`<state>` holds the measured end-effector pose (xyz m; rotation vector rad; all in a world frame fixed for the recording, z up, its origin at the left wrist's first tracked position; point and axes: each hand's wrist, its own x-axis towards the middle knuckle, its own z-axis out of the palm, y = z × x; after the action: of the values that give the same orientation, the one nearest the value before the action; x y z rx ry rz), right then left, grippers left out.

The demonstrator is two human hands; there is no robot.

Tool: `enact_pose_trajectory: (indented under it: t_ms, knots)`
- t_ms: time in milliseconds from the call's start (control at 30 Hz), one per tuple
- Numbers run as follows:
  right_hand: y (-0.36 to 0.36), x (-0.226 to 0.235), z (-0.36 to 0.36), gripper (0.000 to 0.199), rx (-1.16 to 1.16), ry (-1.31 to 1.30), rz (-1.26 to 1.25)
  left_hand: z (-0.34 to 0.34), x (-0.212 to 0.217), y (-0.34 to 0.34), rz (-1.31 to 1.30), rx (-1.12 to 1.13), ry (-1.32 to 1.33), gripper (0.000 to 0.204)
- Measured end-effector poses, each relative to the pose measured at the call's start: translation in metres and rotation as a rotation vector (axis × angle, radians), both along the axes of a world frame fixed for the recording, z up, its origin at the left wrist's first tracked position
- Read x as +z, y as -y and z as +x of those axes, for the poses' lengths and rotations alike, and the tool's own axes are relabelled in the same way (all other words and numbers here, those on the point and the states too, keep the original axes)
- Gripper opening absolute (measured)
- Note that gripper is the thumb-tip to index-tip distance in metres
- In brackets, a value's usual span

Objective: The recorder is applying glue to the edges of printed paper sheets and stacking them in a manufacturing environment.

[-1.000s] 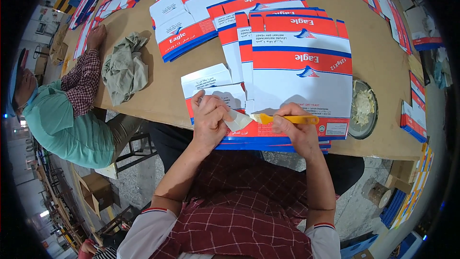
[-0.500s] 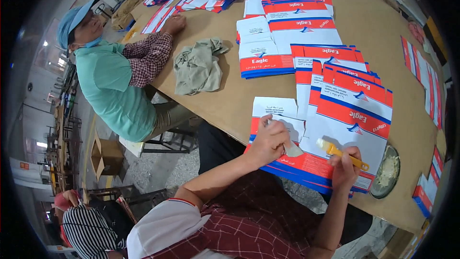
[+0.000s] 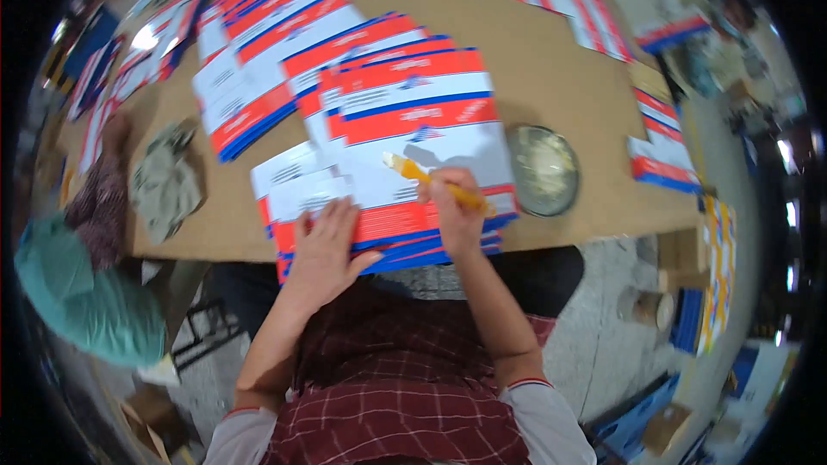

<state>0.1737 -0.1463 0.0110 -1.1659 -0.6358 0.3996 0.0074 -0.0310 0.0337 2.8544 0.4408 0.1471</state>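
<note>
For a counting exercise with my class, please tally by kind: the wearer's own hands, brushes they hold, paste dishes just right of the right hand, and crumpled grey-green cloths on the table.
Own hands (left hand, right hand): 2
Yellow brush: 1
Paste dish: 1
Grey-green cloth: 1
Total: 5

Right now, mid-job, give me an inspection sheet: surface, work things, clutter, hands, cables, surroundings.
Surface: brown tabletop, partly covered by cartons.
Work things: flat cartons in overlapping stacks; yellow brush; dish of pale paste right of the front stack.
Clutter: crumpled cloth, left.
Hands: left hand rests on the front cartons, fingers extended; right hand grips the brush.
Cables: nothing seen.
Surroundings: co-worker at left.
</note>
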Motion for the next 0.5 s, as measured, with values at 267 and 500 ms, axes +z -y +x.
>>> enact_pose_trajectory:
  t_ms: [267, 500]
  knots:
    - [0.139, -0.027, 0.035, 0.029, -0.575, 1.048, -0.988, 0.004, -0.004, 0.014, 0.058, -0.022, 0.012, 0.078]
    - [0.149, -0.029, 0.048, 0.035, -0.525, 1.132, -1.135, 0.005, -0.001, 0.015, 0.074, -0.025, 0.011, 0.083]
